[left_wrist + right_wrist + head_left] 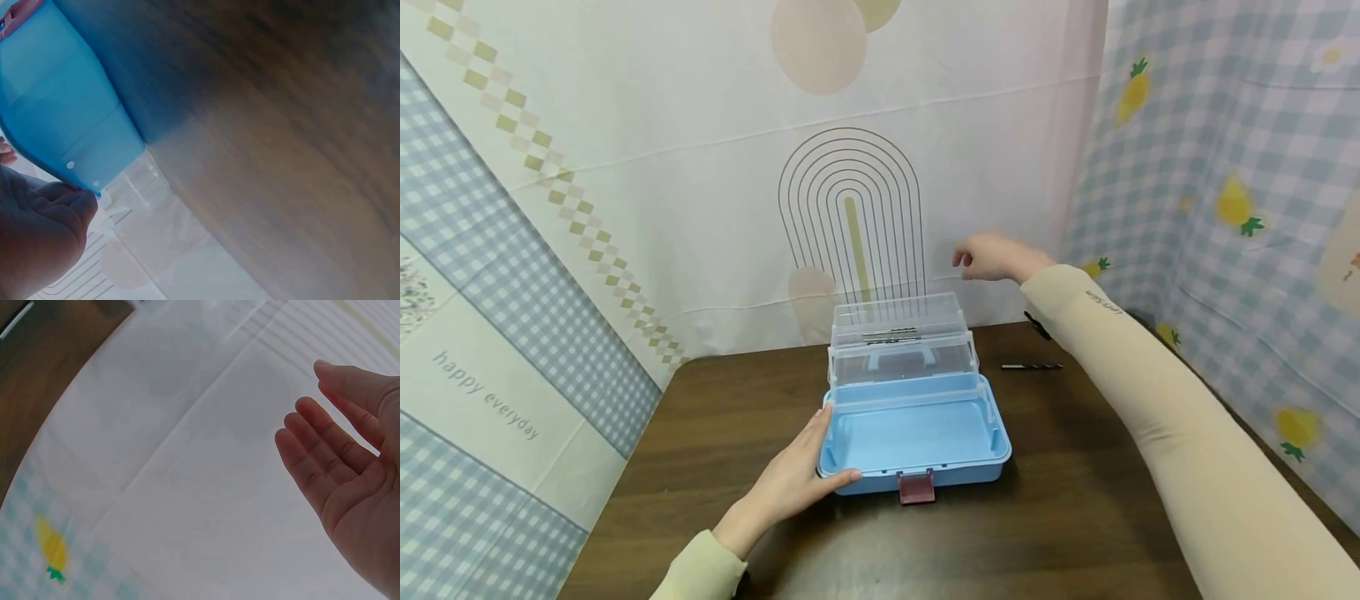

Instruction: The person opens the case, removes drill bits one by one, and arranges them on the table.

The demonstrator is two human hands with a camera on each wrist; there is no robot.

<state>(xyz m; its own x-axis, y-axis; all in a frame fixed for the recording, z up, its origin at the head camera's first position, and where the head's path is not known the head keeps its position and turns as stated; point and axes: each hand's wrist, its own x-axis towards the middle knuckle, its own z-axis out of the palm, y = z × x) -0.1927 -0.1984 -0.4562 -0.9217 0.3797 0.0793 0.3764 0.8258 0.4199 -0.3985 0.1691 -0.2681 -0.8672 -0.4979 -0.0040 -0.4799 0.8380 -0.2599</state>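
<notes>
A light blue toolbox stands with its lid up on the dark table. My left hand grips its front left corner, thumb along the front rim and fingers at the left side. In the left wrist view, that hand is against the blue wall's edge. Several drill bits lie in the clear raised tray. One more drill bit rests on the table, right of the box. Up in the air behind it, my right hand holds nothing; its fingers are loosely bent in the right wrist view.
A pinkish latch hangs from the toolbox's front. Behind the table a white patterned curtain hangs, with checked cloth at the right. The right sleeve reaches over the table's right side.
</notes>
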